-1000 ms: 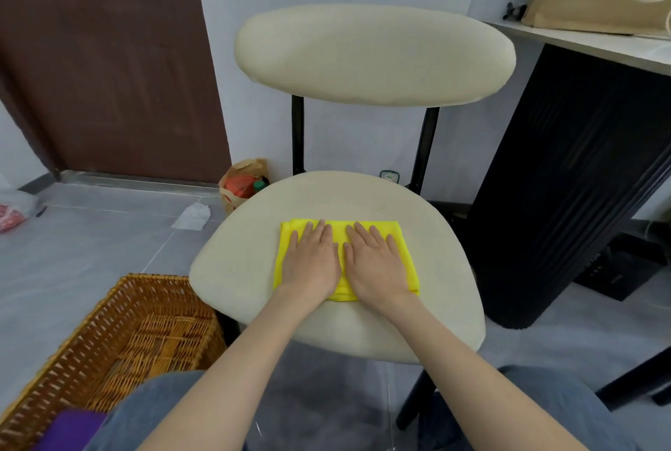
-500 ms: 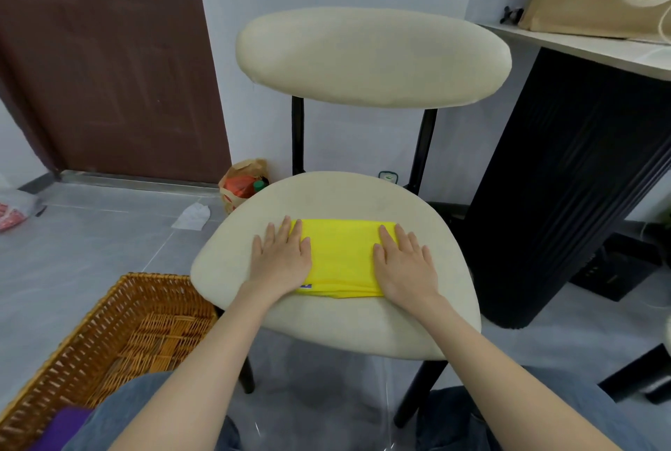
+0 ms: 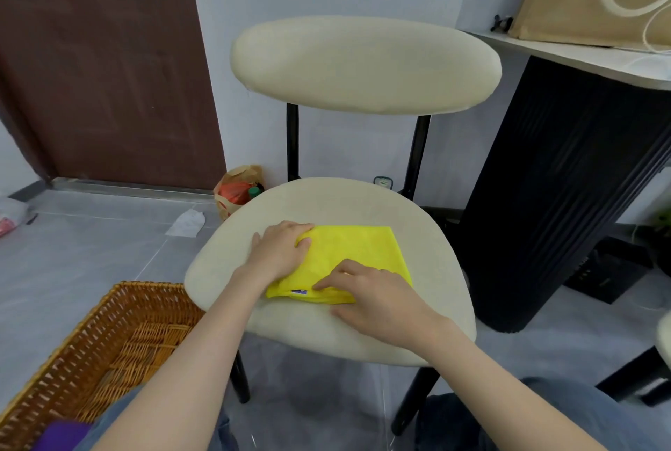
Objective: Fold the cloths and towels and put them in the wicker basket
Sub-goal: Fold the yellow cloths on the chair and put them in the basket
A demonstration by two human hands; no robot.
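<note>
On the chair seat [image 3: 417, 232], yellow cloth [image 3: 356, 251] no longer pressed flat: left hand [image 3: 279, 254] gripping its left edge, right hand [image 3: 377, 301] pinching its front; wicker basket [image 3: 109, 341] likely next.

Cream chair [image 3: 363, 65], brown door [image 3: 109, 69], seemingly tiled floor [image 3: 90, 243]

We've got the yellow cloth [image 3: 357, 251] folded into a flat rectangle mid-frame on the cream chair seat [image 3: 326, 202]. Its left end is a bit bunched, and stacked layers and a small blue tag show along the lower edge. Our wicker basket [image 3: 152, 285], brown weave, sits open on the floor at lower left.
</note>
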